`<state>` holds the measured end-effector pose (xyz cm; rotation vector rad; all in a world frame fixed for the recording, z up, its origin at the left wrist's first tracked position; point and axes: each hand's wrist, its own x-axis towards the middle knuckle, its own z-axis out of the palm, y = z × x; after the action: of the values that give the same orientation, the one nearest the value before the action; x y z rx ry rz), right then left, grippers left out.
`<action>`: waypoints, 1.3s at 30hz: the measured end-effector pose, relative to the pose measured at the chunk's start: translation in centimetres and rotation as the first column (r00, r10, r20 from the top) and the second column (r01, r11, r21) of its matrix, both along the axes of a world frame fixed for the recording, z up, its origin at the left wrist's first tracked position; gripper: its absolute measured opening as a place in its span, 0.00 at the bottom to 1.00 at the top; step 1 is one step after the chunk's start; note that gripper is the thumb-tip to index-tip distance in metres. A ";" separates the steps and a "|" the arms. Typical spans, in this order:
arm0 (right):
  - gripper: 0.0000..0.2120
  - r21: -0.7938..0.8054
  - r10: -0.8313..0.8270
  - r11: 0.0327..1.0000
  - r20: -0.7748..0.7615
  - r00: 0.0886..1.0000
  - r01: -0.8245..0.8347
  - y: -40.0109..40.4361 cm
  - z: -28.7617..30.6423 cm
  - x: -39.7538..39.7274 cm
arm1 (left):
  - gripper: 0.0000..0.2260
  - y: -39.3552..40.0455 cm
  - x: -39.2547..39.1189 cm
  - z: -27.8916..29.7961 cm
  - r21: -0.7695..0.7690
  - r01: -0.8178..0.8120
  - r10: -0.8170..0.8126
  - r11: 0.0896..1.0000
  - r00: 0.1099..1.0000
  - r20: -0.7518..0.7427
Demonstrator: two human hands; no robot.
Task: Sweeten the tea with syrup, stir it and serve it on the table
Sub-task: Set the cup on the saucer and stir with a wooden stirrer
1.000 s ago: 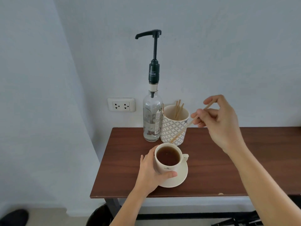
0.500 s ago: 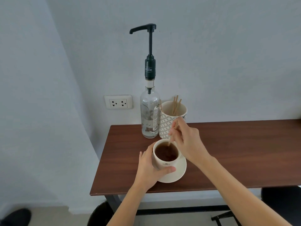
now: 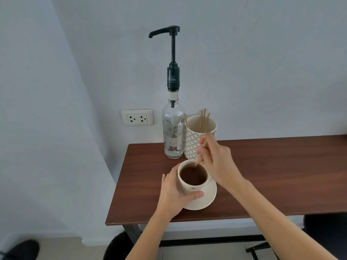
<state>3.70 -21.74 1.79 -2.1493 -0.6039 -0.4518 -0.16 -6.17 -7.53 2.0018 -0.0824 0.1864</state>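
A cream cup of brown tea (image 3: 193, 182) stands on a cream saucer (image 3: 207, 199) near the front left of the brown table (image 3: 272, 175). My left hand (image 3: 173, 192) wraps the cup's left side, thumb across its front. My right hand (image 3: 216, 162) hovers just behind and right of the cup, pinching a wooden stir stick (image 3: 198, 160) whose lower end dips into the tea at the far rim. A clear syrup bottle (image 3: 173, 132) with a tall black pump stands behind the cup against the wall.
A patterned white mug (image 3: 195, 139) holding several more wooden sticks sits right of the bottle. A wall socket (image 3: 137, 117) is left of the bottle. The table's left edge and front edge are close to the saucer. Dark chair parts show below.
My right hand came down from the stick mug with one stick and put its tip into the tea. The left hand stayed on the cup.
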 end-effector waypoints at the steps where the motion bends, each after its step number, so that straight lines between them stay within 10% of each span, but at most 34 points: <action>1: 0.05 -0.044 -0.012 0.999 0.024 1.000 0.014 -0.4 0.1 0.0 | 0.40 0.0 0.0 0.0 -0.012 -0.001 0.001 1.000 1.000 0.000; 39: 0.13 0.138 -0.008 0.990 -0.024 1.000 0.012 1.0 -0.1 -1.3 | 0.40 0.3 0.2 -0.4 0.008 0.002 -0.002 1.000 1.000 -0.004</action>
<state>2.36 -20.73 1.68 -2.0238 -0.5332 -0.4599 0.04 -5.91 -7.93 2.0098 -0.0821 0.1810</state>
